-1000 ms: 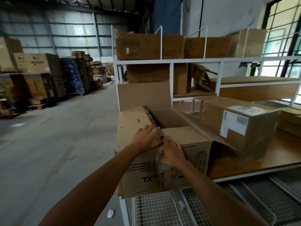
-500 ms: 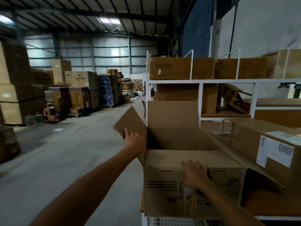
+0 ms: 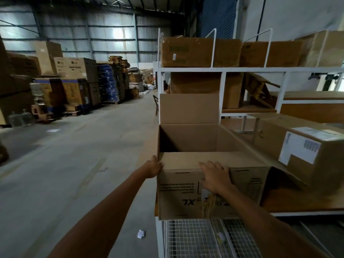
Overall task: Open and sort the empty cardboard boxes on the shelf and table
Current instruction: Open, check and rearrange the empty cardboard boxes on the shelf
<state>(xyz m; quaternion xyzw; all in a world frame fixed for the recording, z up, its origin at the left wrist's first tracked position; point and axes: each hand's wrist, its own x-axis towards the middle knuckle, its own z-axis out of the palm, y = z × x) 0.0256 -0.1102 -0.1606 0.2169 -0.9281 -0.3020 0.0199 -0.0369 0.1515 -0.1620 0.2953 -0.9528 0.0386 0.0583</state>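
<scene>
The open brown cardboard box (image 3: pixel 208 185) sits directly ahead; left hand (image 3: pixel 154 167) clasps its left corner, right hand (image 3: pixel 214 176) lies flat, fingers spread, on the near flap.

- The left hand's (image 3: pixel 153 167) fingers fold behind the open box's (image 3: pixel 188 194) left corner, out of sight.
- The right hand (image 3: pixel 216 176) covers part of the box's upside-down print.
- The labelled box (image 3: pixel 297 146) is cut off by the right edge.
- The shelf box sticker (image 3: pixel 174 57), upper centre, is too small to read.
</scene>
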